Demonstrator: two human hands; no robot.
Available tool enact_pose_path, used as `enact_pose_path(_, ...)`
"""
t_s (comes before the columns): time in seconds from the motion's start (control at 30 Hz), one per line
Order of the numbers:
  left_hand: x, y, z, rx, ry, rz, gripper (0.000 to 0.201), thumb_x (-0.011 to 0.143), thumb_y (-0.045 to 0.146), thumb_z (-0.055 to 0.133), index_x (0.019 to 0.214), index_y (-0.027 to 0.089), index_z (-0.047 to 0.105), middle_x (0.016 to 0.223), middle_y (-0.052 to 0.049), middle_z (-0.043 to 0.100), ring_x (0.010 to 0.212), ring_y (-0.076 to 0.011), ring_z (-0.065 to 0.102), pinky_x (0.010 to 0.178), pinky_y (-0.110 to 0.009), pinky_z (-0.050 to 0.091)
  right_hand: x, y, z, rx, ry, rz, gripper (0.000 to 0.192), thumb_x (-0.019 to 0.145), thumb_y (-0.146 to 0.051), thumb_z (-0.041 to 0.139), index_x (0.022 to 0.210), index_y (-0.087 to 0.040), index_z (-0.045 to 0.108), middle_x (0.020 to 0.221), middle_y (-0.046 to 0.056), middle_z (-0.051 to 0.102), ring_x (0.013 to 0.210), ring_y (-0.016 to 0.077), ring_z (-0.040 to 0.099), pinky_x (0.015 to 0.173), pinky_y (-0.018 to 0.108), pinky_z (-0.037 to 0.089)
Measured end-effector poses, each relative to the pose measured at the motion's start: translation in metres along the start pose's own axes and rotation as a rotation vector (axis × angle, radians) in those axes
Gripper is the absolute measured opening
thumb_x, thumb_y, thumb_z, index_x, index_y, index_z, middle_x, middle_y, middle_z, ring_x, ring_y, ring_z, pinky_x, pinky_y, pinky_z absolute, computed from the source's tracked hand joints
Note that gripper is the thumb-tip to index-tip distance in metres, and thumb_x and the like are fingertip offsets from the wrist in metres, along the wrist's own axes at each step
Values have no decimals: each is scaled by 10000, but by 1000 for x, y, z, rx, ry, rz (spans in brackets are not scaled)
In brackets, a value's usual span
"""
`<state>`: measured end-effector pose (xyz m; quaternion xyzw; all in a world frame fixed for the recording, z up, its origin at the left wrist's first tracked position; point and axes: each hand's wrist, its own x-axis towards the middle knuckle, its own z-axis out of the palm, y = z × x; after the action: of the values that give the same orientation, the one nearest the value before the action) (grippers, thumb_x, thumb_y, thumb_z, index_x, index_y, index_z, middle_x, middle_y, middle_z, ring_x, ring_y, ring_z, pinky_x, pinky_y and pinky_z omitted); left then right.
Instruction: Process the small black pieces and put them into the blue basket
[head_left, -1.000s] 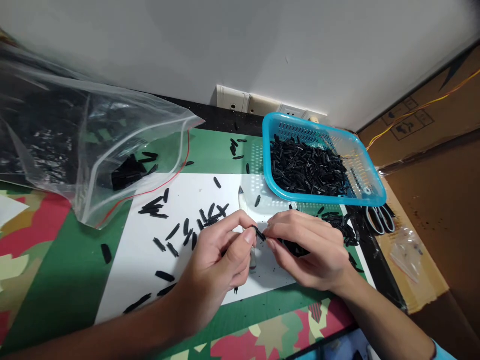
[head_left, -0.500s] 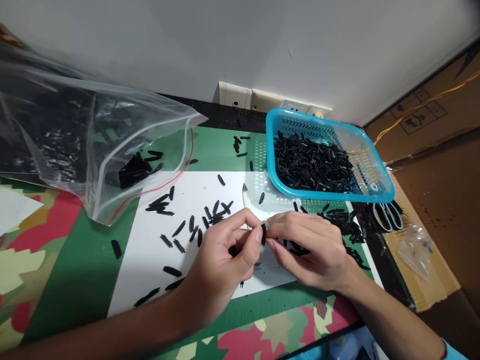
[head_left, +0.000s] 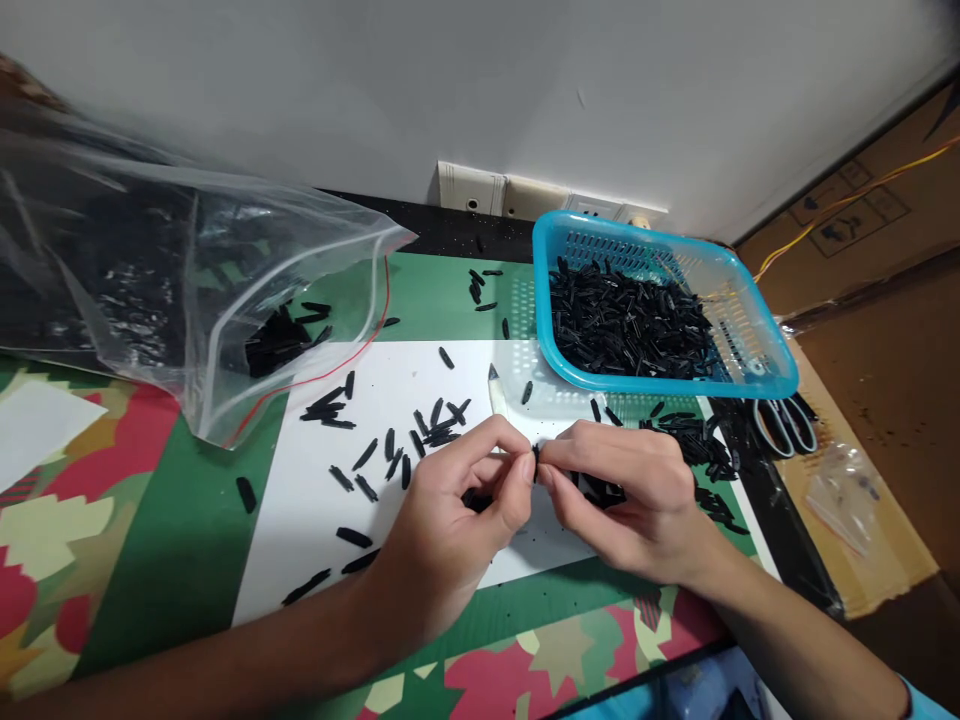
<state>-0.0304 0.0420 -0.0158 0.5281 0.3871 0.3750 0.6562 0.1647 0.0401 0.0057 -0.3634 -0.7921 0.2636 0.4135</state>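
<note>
Between the fingertips of my left hand (head_left: 476, 500) and my right hand (head_left: 626, 495) is a small black piece (head_left: 535, 462), mostly covered by the fingers. Both hands pinch it over the white sheet (head_left: 300, 510). More black shows inside the curled fingers of my left hand. Loose black strips (head_left: 435, 430) lie scattered on the sheet left of my hands, and a heap of them (head_left: 694, 445) is to the right. Just beyond my fingers rests a white pointed tool (head_left: 496, 392) with a dark tip, its lower end hidden.
A blue plastic basket (head_left: 667, 385) full of black strips stands at the back right. At left, a clear zip bag (head_left: 217, 220) holds black pieces. Scissors (head_left: 784, 428) and a small plastic bag (head_left: 844, 495) lie on cardboard at right. Wall sockets (head_left: 544, 195) are behind.
The whole view has shifted slightly, with the scene sliding a little to the right. Both hands keep pinching the small black piece, their fingertips slightly closer together.
</note>
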Motion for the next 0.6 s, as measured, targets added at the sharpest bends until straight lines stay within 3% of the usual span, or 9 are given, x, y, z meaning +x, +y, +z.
enact_pose_path(0.13, -1, -1, 2, -184, -36, -90, 281, 1071, 449, 606, 914, 218, 574, 597, 99, 332, 484, -46, 259, 438, -157, 219, 0, -1, 1, -33, 61, -9, 114, 963, -66, 651, 944, -162, 709, 723, 8, 636, 616, 127, 520, 607, 275, 447)
enact_pose_path(0.27, 0, -1, 3, -395, -56, -115, 236, 1061, 451, 635, 975, 241, 569, 587, 123, 258, 457, -35, 175, 420, -139, 205, 0, -2, -4, -47, 35, 39, 82, 1001, -100, 650, 967, -155, 701, 793, 38, 717, 669, 138, 629, 646, 268, 505)
enact_pose_path(0.33, 1, -1, 3, -427, -64, -133, 230, 1061, 442, 641, 974, 241, 572, 591, 124, 264, 451, -26, 156, 416, -128, 197, -1, -1, -5, -78, 24, 26, 19, 1015, -169, 689, 1017, -152, 699, 829, 49, 742, 686, 149, 663, 662, 274, 527)
enact_pose_path(0.43, 2, -1, 2, -422, -77, -157, 224, 1059, 427, 650, 973, 228, 594, 614, 117, 314, 452, -12, 148, 413, -116, 191, -2, -1, -2, -200, 47, -57, 110, 1009, -241, 741, 1037, -154, 679, 830, 55, 747, 674, 165, 663, 652, 294, 525)
enact_pose_path(0.6, 2, 0, 1, -406, -85, -124, 235, 1057, 421, 654, 962, 211, 602, 550, 134, 251, 430, -21, 158, 409, -119, 211, -2, 2, 4, -328, 125, -148, 47, 1029, -119, 640, 1032, -160, 664, 777, 43, 727, 640, 164, 640, 630, 295, 511)
